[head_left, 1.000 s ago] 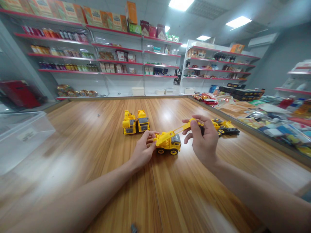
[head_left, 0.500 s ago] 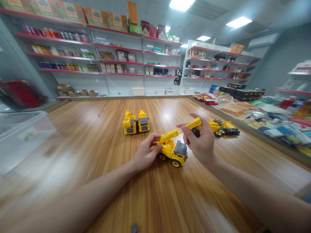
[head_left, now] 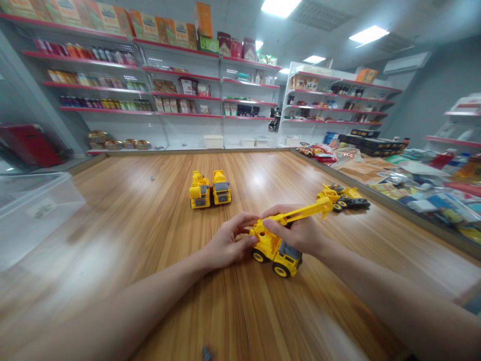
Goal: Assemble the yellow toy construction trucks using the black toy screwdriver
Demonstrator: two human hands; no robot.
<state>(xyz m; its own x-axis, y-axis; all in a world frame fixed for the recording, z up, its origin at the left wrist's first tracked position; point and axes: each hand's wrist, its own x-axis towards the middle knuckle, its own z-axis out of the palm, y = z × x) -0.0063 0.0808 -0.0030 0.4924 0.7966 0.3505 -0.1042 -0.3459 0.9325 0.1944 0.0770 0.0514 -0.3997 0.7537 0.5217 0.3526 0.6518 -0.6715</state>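
Observation:
A yellow toy crane truck [head_left: 277, 250] with a grey cab stands on the wooden table [head_left: 158, 235], its long yellow boom [head_left: 304, 211] pointing up to the right. My left hand [head_left: 227, 244] grips the truck's rear end with curled fingers. My right hand [head_left: 298, 233] is wrapped round the truck's body at the base of the boom. Two more yellow toy trucks [head_left: 209, 190] stand side by side farther back. Another yellow and black toy vehicle [head_left: 345, 197] lies at the right, behind the boom tip.
A clear plastic box [head_left: 32, 210] sits at the table's left edge. Packaged goods [head_left: 406, 180] cover the counter to the right. Shop shelves [head_left: 169, 95] with boxes and bottles line the back wall. A small dark part [head_left: 207, 354] lies near the front edge.
The crane truck has come nearer to me and turned, cab toward the front right. My right hand slid from the boom's tip down to its base; the boom now sticks out free.

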